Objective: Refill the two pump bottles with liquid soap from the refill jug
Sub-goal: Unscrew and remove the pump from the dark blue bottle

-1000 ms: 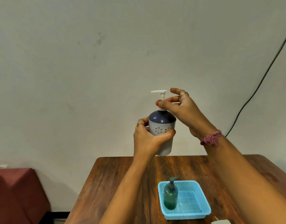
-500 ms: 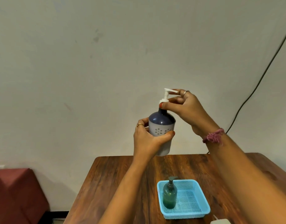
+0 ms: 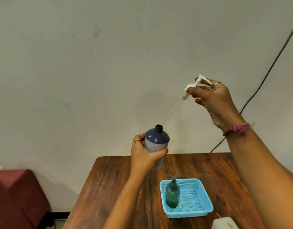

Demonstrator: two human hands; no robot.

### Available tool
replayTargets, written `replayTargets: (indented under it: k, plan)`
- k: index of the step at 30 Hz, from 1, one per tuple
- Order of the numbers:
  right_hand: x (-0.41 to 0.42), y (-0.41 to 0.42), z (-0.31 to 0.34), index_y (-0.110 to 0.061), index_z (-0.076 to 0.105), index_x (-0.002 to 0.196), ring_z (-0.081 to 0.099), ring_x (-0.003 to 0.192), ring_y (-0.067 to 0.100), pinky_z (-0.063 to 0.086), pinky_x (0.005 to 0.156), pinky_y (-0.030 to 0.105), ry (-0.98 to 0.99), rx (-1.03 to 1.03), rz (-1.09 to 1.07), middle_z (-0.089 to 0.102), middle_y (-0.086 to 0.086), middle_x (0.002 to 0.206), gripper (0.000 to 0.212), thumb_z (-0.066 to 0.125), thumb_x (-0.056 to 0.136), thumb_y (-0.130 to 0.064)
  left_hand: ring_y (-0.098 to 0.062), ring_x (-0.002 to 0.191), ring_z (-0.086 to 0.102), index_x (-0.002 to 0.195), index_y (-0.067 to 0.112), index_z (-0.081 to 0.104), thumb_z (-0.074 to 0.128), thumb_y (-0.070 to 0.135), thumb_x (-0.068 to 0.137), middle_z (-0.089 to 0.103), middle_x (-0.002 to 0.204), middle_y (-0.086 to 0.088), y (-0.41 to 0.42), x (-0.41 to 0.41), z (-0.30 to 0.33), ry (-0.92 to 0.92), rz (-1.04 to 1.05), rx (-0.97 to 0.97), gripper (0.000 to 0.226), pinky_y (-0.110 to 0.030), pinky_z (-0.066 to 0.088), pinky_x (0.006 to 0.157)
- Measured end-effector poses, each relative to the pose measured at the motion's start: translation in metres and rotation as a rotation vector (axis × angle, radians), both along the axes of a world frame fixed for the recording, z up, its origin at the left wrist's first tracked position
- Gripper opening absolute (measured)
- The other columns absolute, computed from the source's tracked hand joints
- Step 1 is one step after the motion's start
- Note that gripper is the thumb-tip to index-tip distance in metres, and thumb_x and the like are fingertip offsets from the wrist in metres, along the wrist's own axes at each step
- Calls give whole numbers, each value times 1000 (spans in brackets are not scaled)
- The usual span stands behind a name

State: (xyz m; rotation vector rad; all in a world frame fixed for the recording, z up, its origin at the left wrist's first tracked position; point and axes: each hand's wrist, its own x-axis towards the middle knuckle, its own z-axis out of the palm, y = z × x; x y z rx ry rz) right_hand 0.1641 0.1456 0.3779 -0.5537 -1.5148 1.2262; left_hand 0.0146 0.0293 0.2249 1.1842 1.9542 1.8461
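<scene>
Maroon upholstery of a low seat (image 3: 15, 192) fills the near left corner, beside the left edge of the wooden table (image 3: 119, 187). Above the table's far left part, the left hand (image 3: 145, 156) grips the blue-and-white pump bottle (image 3: 156, 142) round its white lower body, thumb across the front just under the flower pattern, a ring on one finger. That bottle is held upright in the air, clear of the tabletop, and its neck stands uncapped. From just beside that neck a thin dip tube slants up and to the right to the white pump head (image 3: 194, 85), which the right hand (image 3: 215, 100) pinches between thumb and fingertips, high in front of the pale wall (a frayed pink thread band (image 3: 238, 129) circles that wrist). Lower down, on the near right part of the table, a light blue mesh basket (image 3: 207, 197) holds the second pump bottle (image 3: 173, 194), dark green, upright in the basket's left half with its pump in place. At the near edge, right of the basket, a white rounded top of some container (image 3: 224, 223) just shows; what it is cannot be told. A black cable (image 3: 265, 76) runs down the wall at the far right
</scene>
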Motion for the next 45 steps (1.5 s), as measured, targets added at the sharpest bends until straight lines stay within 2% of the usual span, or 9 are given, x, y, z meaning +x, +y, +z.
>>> replayTargets:
  k: [9,13,16,22,26,30,37,41,45]
  plan:
    - [11,-6,-28,-17,59,118,63,81,10,48,70,24,59,-76,-17,69,-2,98,44,76,78,-19,-3,95,56,115,26,43,90,18,55,54,112,7,-2,-5,-19,-29,-7,-2,77,-14,49,67]
    - [15,-25,-97,-23,61,108,64,77,10,48,63,22,235,-266,-155,69,0,97,31,73,80,-17,-1,95,56,117,24,44,90,14,55,54,112,7,-6,-12,-46,-69,18,-23,77,-8,49,67]
    - [17,-51,-173,-23,62,101,65,75,15,50,59,21,280,-431,-270,70,6,94,26,72,81,-10,-7,100,58,120,20,45,90,12,55,55,116,3,-10,-16,-67,-109,41,-49,80,-11,49,70]
    - [39,-95,-332,-16,64,99,68,85,20,53,69,29,14,-797,-402,71,8,95,21,74,81,-14,-2,93,57,120,21,43,87,6,59,54,117,2,-21,-6,-112,-174,43,-110,77,-11,49,69]
    - [67,-114,-390,-11,65,104,65,82,23,48,62,27,-226,-919,-472,70,8,94,24,72,82,-18,-1,93,58,126,18,43,87,6,59,54,113,6,-28,10,-134,-234,6,-150,81,-14,50,71]
    - [88,-121,-418,-13,62,109,59,89,17,42,58,20,-458,-896,-490,64,4,106,26,70,85,-21,-1,93,58,126,17,43,87,5,58,54,107,11,-33,22,-150,-266,-19,-195,81,-14,51,70]
    - [102,-126,-439,-13,61,109,61,86,13,42,57,15,-731,-752,-409,65,4,106,27,68,86,-25,-3,95,57,127,17,42,87,7,58,54,115,5,-36,30,-161,-265,-48,-245,83,-15,50,72]
    - [105,-122,-438,-13,59,112,58,84,9,39,56,12,-795,-717,-359,62,2,109,33,70,85,-29,-2,94,58,129,16,42,87,8,59,54,113,7,-34,32,-161,-258,-65,-254,83,-11,52,67]
    - [113,-116,-434,-15,56,117,58,98,15,42,63,13,-770,-701,-367,59,2,114,45,74,81,-35,-3,95,58,130,14,42,87,7,59,54,117,4,-31,34,-163,-258,-84,-256,84,-7,50,66]
